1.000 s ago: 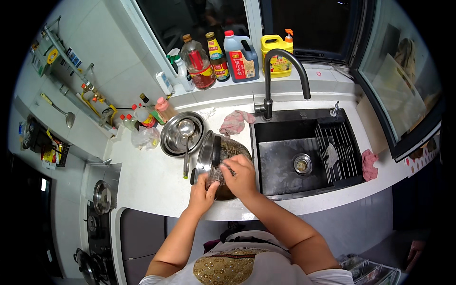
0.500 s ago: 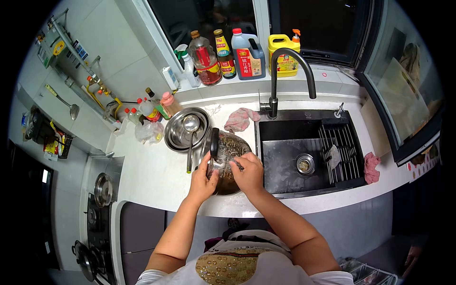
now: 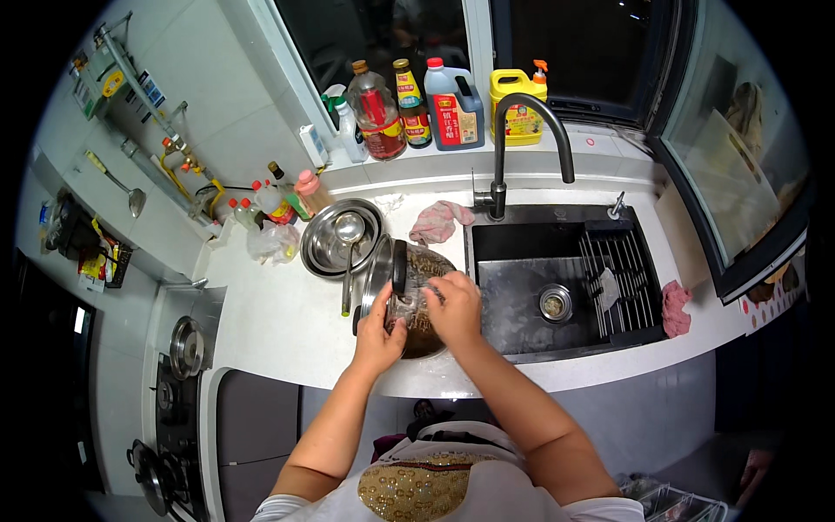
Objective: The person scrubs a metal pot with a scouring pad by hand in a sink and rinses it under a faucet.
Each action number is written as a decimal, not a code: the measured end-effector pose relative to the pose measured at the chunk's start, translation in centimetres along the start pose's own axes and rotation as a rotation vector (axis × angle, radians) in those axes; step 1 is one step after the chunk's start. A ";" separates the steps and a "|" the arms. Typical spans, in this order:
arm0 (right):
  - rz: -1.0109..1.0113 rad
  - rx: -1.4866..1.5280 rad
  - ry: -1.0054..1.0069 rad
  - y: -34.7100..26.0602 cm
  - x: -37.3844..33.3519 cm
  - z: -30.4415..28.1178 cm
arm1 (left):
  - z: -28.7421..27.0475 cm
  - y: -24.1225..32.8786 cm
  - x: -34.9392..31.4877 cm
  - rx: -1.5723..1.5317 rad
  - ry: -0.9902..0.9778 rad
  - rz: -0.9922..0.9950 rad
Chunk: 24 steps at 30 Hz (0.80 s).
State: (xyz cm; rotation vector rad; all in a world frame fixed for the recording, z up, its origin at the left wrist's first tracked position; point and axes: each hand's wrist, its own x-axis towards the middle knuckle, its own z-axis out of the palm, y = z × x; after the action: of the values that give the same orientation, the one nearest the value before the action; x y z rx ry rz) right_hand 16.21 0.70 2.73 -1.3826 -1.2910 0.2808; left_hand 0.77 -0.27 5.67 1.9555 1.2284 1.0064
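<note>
A metal pot with black side handles stands tilted on the counter, left of the sink. Its round brown, mottled face shows on the right side. My left hand grips the pot's near side, thumb against the brown face. Against that face my right hand is closed, fingertips bunched over a small dark, wiry-looking scrap, perhaps a scouring pad. Most of that scrap is hidden by the fingers.
Left of the pot, a ladle lies in steel bowls. The black sink with its rack is on the right, under a tall faucet. A pink cloth lies behind; bottles line the sill.
The pot has turned slightly, so more of its metal wall and a second black handle show on the left. My right hand has shifted slightly up along the brown face.
</note>
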 end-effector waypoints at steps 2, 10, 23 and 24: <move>-0.014 -0.089 -0.044 0.3 0.1 -0.8 | 0.2 -0.2 -0.1 -0.135 0.057 -0.046; -0.105 0.106 -0.066 -2.6 -2.1 0.8 | 1.3 1.6 3.6 0.012 0.256 -0.334; -0.216 0.075 0.060 -2.2 -2.9 0.7 | 1.9 2.4 2.7 0.072 0.207 -0.139; -0.237 0.057 0.044 -1.8 -2.6 0.8 | 1.8 2.4 2.5 0.073 0.208 -0.136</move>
State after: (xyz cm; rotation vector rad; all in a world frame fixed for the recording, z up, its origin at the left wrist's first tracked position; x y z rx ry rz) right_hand 13.70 -1.39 2.61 -1.1685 -1.3845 0.1242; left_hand 4.12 0.95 7.37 1.8282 1.5101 1.1308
